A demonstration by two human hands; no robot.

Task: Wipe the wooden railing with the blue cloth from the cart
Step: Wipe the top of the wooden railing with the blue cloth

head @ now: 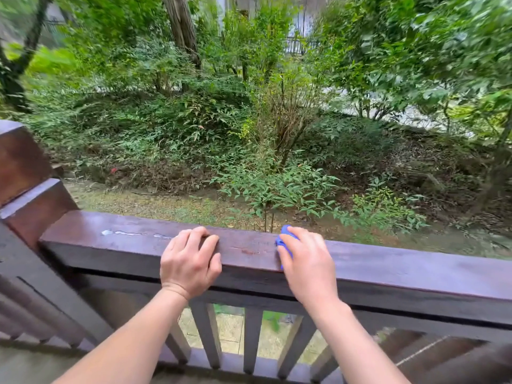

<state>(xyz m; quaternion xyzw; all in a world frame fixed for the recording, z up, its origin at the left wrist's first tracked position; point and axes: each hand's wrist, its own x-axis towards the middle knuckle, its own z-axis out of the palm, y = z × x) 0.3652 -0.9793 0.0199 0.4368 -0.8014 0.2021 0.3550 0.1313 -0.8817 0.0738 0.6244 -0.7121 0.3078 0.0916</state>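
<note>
Wiping is under way: the right hand (307, 261) presses the bunched blue cloth (285, 241) onto the top of the wooden railing (401, 273), fingers closed over it. The left hand (191, 259) grips the rail bare, just beside. Keep even downward pressure and stroke along the grain. The railing's long axis runs left to right, ending at the post (25, 173) on the left.
</note>
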